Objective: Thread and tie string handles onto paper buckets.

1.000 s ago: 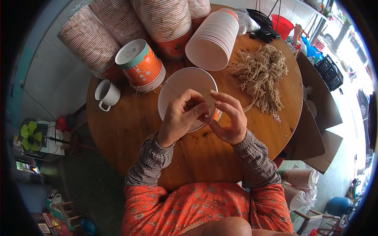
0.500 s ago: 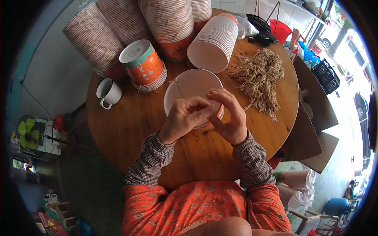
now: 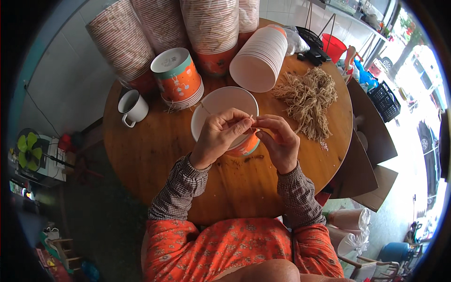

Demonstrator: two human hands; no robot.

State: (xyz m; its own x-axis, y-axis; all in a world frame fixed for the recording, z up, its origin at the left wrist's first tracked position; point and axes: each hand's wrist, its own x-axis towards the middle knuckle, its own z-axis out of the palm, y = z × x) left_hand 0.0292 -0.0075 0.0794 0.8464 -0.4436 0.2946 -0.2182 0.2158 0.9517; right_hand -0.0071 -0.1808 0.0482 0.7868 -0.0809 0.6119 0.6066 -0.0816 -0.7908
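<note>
A white paper tub point(image 3: 220, 96) with an orange printed outside stands on the round wooden table in front of me, its mouth facing up. My left hand point(image 3: 221, 138) is closed in a pinch over its near rim. A thin strand of string point(image 3: 205, 107) shows above that hand, across the tub's far-left side. My right hand point(image 3: 282, 143) is curled beside it, fingertips meeting those of the left over the rim. Its fingers look closed on the string too, though the fingertips largely hide it. A loose bundle of tan string point(image 3: 310, 105) lies to the right.
Behind the tub lies a nested stack of white tubs point(image 3: 258, 66). An upside-down orange stack point(image 3: 177, 80) and a white enamel mug point(image 3: 134, 108) stand at left. Tall wrapped stacks point(image 3: 211, 28) line the back. Open cardboard point(image 3: 357, 164) is beside the table's right edge.
My hands have come together, fingertips now meeting at the tub's near rim. The right hand has lowered its raised fingers. The tub appears tipped or shifted slightly, and the view has moved a little.
</note>
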